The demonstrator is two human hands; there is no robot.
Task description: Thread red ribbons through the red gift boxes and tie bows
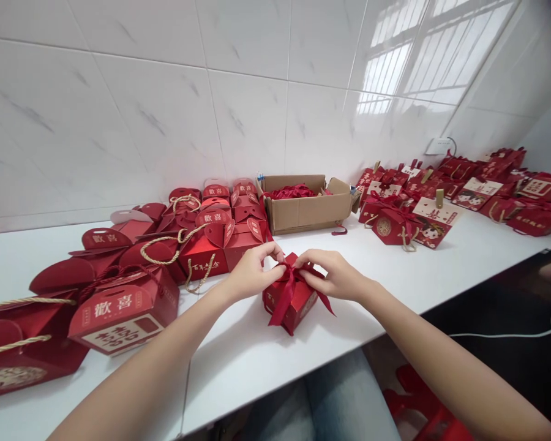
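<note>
A small red gift box (298, 309) stands on the white table before me. Dark red ribbon (283, 301) is tied in a bow on its top, with tails hanging down the front and right. My left hand (256, 272) pinches the bow's left side between thumb and forefinger. On the other side my right hand (329, 274) has its fingers closed on the right part of the same ribbon. Both hands partly cover the box top and the knot.
Red gift boxes with gold cords (206, 251) crowd the left side. Behind my hands sits a cardboard box (303, 214) of red ribbon. More red boxes with printed cards (434, 220) line the right side. The table's front edge (335, 358) runs close to my lap.
</note>
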